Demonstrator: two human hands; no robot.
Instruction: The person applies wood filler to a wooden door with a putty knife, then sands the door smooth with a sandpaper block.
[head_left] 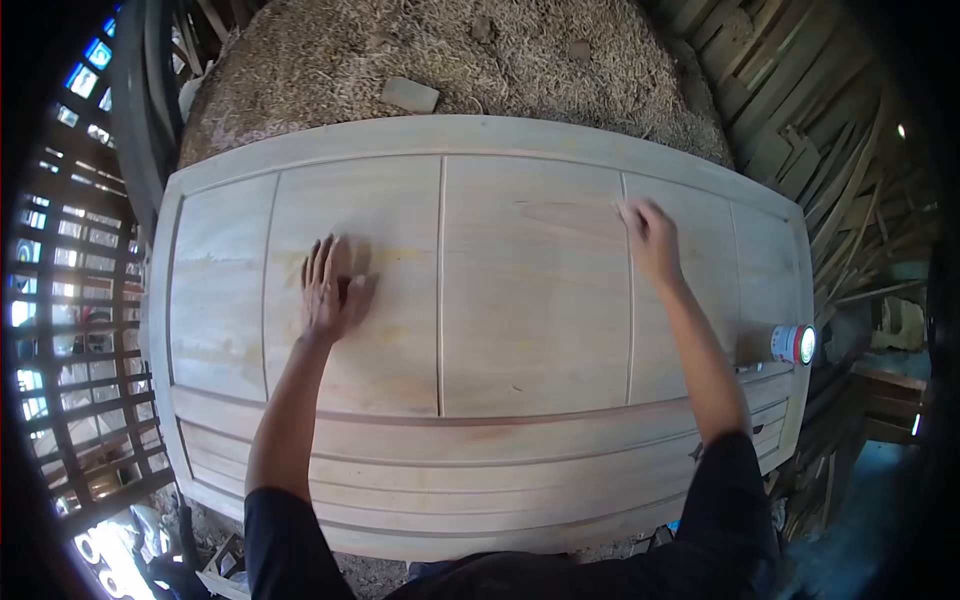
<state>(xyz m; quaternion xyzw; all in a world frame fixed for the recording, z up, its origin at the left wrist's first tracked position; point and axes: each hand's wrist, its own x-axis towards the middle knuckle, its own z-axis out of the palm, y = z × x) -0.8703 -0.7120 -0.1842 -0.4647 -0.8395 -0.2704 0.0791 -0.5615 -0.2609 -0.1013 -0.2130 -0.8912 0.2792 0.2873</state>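
Observation:
A large pale wooden door (pixel 530 300) with grooved panels lies flat in front of me. My left hand (pixel 336 290) is over its left part, fingers stretched out and spread, holding nothing. Above the right part, my right hand (pixel 652 238) is closed in a pinch, with its fingertips right at the groove (pixel 630 290) between two panels. It is slightly blurred, and I cannot tell what is between the fingers.
A can (pixel 792 344) with a red and white label stands at the door's right edge. Wood shavings (pixel 450 55) are heaped beyond the far edge, with a wooden block (pixel 410 95) on them. Wooden strips (pixel 790 150) are stacked at right; a slatted wall (pixel 85 300) is at left.

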